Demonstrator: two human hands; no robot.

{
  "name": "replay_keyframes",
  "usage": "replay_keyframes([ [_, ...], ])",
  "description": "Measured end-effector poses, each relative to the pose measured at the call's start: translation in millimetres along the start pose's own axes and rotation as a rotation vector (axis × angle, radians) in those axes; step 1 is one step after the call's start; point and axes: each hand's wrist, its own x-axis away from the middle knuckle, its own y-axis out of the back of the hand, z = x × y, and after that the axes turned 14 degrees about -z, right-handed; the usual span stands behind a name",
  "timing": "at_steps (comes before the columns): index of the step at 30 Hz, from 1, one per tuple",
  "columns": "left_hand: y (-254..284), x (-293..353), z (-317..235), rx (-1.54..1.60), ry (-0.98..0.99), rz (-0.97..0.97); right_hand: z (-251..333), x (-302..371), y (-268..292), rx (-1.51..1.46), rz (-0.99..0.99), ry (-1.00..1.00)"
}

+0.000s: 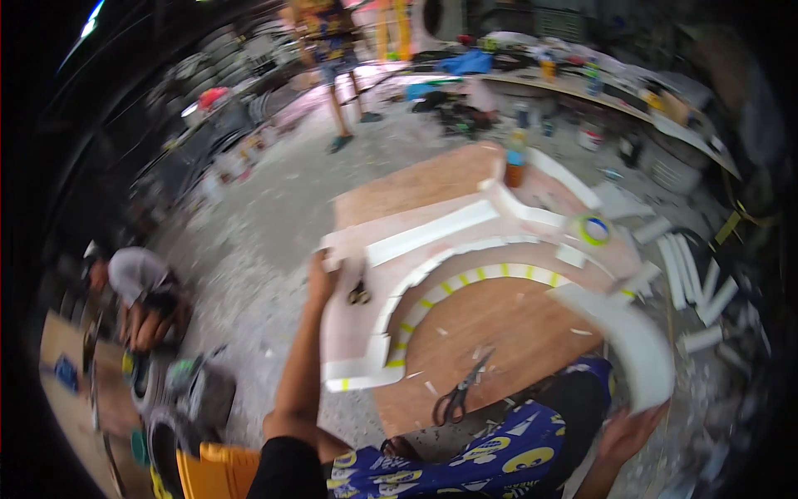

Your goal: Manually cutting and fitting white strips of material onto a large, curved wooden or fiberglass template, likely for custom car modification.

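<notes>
A pale pink fender-shaped panel [349,333] lies on a brown board [490,324], with white strips and short yellow tape pieces along its arch. At its left edge, my left hand [322,279] is closed on the rim. Low on the right, my right hand [633,434] holds the bottom end of a wide curved white sheet [648,358], whose upper end reaches the panel's right side. Black-handled scissors [455,402] lie on the board inside the arch. A smaller dark pair of scissors [359,293] rests on the panel near my left hand.
A tape roll [594,230] and an orange-filled bottle [515,169] are on the panel's far right. White strips [682,266] lie on the floor to the right. One person [145,283] crouches at left; another [332,58] stands at the back. A cluttered bench [573,93] runs behind.
</notes>
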Motion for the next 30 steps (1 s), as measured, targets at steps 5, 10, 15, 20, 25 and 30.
replay_keyframes([
  [5,15.9,-12.1,69.4,0.137,0.484,0.142,-10.8,-175.9,46.1,-0.377,0.127,0.147],
  [10,15.9,16.3,88.6,0.330,0.686,0.346,-65.1,-288.4,49.3,-0.516,-0.040,0.218],
  [15,18.9,12.7,55.1,0.577,0.856,0.436,-137.4,-256.7,37.6,-0.404,-0.093,0.062],
  [20,18.4,8.5,34.1,0.659,0.858,0.531,-192.0,-231.0,34.0,-0.346,-0.178,-0.015],
  [25,19.1,13.1,31.5,0.715,0.858,0.514,-237.0,-246.1,21.2,-0.413,-0.266,-0.105],
  [30,35.6,22.9,38.2,0.670,0.922,0.455,-245.2,-260.4,16.8,-0.417,-0.143,-0.153],
])
